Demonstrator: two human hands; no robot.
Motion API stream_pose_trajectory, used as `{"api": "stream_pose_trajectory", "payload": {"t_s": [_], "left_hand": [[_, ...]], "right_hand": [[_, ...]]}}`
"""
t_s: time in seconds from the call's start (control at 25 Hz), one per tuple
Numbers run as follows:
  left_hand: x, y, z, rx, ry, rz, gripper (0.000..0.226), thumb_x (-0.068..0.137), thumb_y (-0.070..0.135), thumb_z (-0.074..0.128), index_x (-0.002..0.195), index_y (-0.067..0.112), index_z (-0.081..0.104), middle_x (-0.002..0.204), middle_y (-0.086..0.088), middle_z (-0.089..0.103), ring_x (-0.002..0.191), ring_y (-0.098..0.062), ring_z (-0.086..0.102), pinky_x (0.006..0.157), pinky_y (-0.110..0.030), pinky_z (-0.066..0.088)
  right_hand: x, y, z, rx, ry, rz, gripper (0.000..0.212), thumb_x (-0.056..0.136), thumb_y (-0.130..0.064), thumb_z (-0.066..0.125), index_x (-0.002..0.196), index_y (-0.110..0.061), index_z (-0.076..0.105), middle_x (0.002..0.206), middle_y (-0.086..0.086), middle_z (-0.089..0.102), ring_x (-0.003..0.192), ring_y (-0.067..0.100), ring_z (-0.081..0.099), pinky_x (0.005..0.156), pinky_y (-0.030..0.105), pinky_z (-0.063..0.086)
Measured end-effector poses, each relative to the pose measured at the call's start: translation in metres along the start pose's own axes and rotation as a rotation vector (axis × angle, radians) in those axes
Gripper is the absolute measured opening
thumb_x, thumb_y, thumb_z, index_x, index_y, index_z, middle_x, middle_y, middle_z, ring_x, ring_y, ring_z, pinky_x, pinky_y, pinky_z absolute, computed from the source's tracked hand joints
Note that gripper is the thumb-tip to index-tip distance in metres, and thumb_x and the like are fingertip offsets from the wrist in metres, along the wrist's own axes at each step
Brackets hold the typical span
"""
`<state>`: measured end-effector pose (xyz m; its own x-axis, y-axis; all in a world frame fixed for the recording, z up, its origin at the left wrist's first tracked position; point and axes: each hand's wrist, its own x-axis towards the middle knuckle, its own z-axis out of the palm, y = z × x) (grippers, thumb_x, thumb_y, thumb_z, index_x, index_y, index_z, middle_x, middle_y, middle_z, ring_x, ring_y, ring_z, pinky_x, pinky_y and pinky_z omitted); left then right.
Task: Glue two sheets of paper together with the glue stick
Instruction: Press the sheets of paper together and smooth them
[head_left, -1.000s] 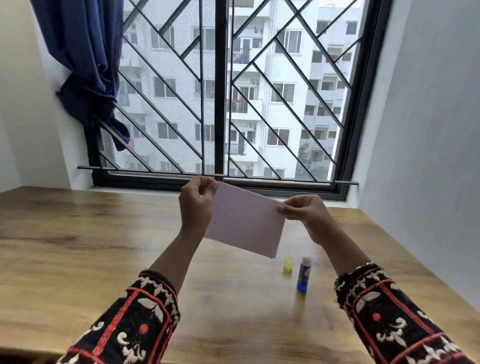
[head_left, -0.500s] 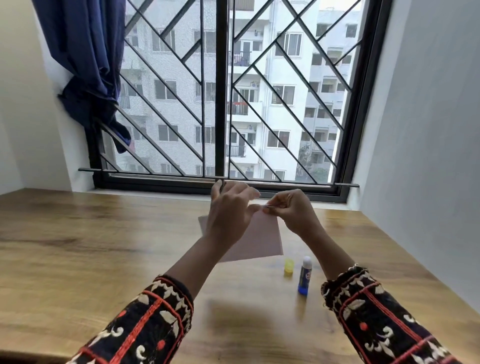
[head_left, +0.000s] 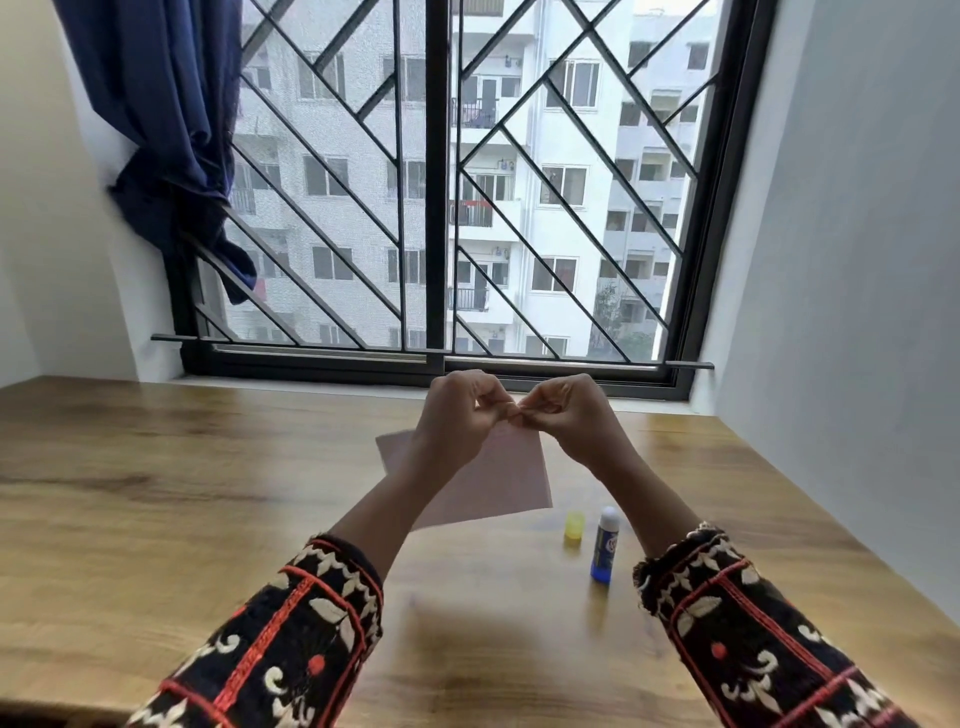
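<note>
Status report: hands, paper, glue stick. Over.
Left hand and right hand both pinching pink paper at its top corner, above the table. Glue stick upright, untouched, yellow cap beside it. Nothing in the way.

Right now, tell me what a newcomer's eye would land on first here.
The left hand and right hand pinch the top edge of a pale pink paper above the wooden table. Just right of it stands an uncapped glue stick, its yellow cap beside it. Behind, a barred window looms.
</note>
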<state>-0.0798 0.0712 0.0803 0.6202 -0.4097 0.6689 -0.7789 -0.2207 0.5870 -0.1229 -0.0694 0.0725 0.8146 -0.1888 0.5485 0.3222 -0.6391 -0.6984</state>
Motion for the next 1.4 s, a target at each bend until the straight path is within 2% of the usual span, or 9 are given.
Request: {"api": "stream_pose_trajectory", "payload": {"t_s": [0.16, 0.28, 0.48, 0.68, 1.0, 1.08, 1.2, 1.32, 1.4], "left_hand": [[0.000, -0.002, -0.001, -0.018, 0.097, 0.012, 0.006, 0.073, -0.005, 0.066, 0.071, -0.001, 0.071, 0.069, -0.008, 0.069, 0.065, -0.012, 0.058, 0.059, -0.011, 0.042], [0.003, -0.003, -0.004, -0.058, 0.175, -0.023, 0.010, 0.074, -0.007, 0.063, 0.070, -0.001, 0.070, 0.067, -0.001, 0.065, 0.064, -0.008, 0.058, 0.059, -0.003, 0.039], [0.001, -0.005, -0.005, -0.108, 0.216, -0.072, 0.007, 0.075, -0.003, 0.066, 0.071, 0.000, 0.070, 0.066, -0.001, 0.064, 0.056, 0.006, 0.054, 0.057, 0.000, 0.036], [0.004, -0.013, -0.012, -0.237, 0.264, -0.150, 0.007, 0.076, 0.001, 0.067, 0.070, 0.001, 0.069, 0.056, 0.008, 0.057, 0.046, 0.010, 0.049, 0.050, -0.003, 0.034], [-0.003, -0.027, -0.012, -0.628, 0.390, -0.442, 0.021, 0.081, 0.005, 0.064, 0.061, 0.013, 0.062, 0.054, 0.001, 0.056, 0.051, -0.006, 0.047, 0.054, -0.022, 0.041], [-0.007, -0.026, -0.012, -0.426, 0.397, -0.408, 0.005, 0.080, 0.006, 0.066, 0.076, 0.004, 0.066, 0.070, -0.011, 0.064, 0.064, -0.018, 0.055, 0.067, -0.032, 0.046], [-0.010, -0.015, -0.013, 0.128, 0.388, -0.060, 0.026, 0.075, 0.005, 0.069, 0.099, -0.004, 0.066, 0.094, -0.020, 0.067, 0.088, -0.028, 0.062, 0.083, -0.030, 0.044], [-0.006, 0.004, -0.009, 0.332, 0.185, 0.196, 0.026, 0.077, 0.006, 0.067, 0.102, -0.001, 0.067, 0.094, -0.017, 0.067, 0.093, -0.031, 0.062, 0.094, -0.037, 0.047], [-0.003, 0.010, -0.006, 0.395, 0.048, 0.253, 0.020, 0.080, 0.008, 0.064, 0.099, 0.002, 0.068, 0.093, -0.014, 0.067, 0.095, -0.031, 0.060, 0.096, -0.043, 0.046]], "right_hand": [[-0.001, 0.002, -0.002, 0.021, -0.021, 0.024, 0.007, 0.069, -0.003, 0.075, 0.069, 0.002, 0.070, 0.062, 0.005, 0.062, 0.063, 0.012, 0.049, 0.063, 0.033, 0.041], [-0.004, 0.008, -0.003, 0.046, -0.044, 0.067, 0.012, 0.069, -0.001, 0.074, 0.073, 0.009, 0.069, 0.073, 0.022, 0.068, 0.069, 0.018, 0.053, 0.069, 0.037, 0.043], [-0.008, 0.015, -0.005, 0.042, -0.064, 0.085, 0.009, 0.070, 0.001, 0.073, 0.075, 0.008, 0.070, 0.074, 0.015, 0.067, 0.069, 0.020, 0.056, 0.069, 0.036, 0.044], [-0.016, 0.025, -0.008, 0.020, -0.056, 0.122, 0.005, 0.071, 0.000, 0.072, 0.073, 0.005, 0.070, 0.073, 0.021, 0.069, 0.068, 0.021, 0.058, 0.072, 0.036, 0.046], [-0.013, 0.017, -0.013, 0.413, 0.063, 0.150, 0.016, 0.074, 0.007, 0.066, 0.065, -0.006, 0.065, 0.050, -0.009, 0.067, 0.052, -0.001, 0.058, 0.058, 0.010, 0.047], [-0.010, 0.014, -0.012, 0.374, 0.078, 0.133, 0.013, 0.074, 0.006, 0.067, 0.067, -0.004, 0.066, 0.053, -0.008, 0.066, 0.052, -0.002, 0.057, 0.059, 0.010, 0.047], [-0.005, 0.006, -0.012, 0.194, 0.049, 0.075, 0.003, 0.074, 0.000, 0.070, 0.075, 0.003, 0.069, 0.064, 0.002, 0.066, 0.054, -0.001, 0.057, 0.062, 0.015, 0.047], [0.001, -0.003, -0.010, -0.014, 0.015, -0.003, 0.007, 0.073, -0.005, 0.072, 0.075, 0.002, 0.071, 0.068, 0.008, 0.067, 0.060, 0.008, 0.055, 0.064, 0.027, 0.044], [0.003, -0.009, -0.008, -0.102, 0.001, -0.061, 0.006, 0.073, -0.006, 0.072, 0.073, -0.001, 0.072, 0.066, 0.006, 0.066, 0.061, 0.008, 0.054, 0.063, 0.027, 0.044]]}}
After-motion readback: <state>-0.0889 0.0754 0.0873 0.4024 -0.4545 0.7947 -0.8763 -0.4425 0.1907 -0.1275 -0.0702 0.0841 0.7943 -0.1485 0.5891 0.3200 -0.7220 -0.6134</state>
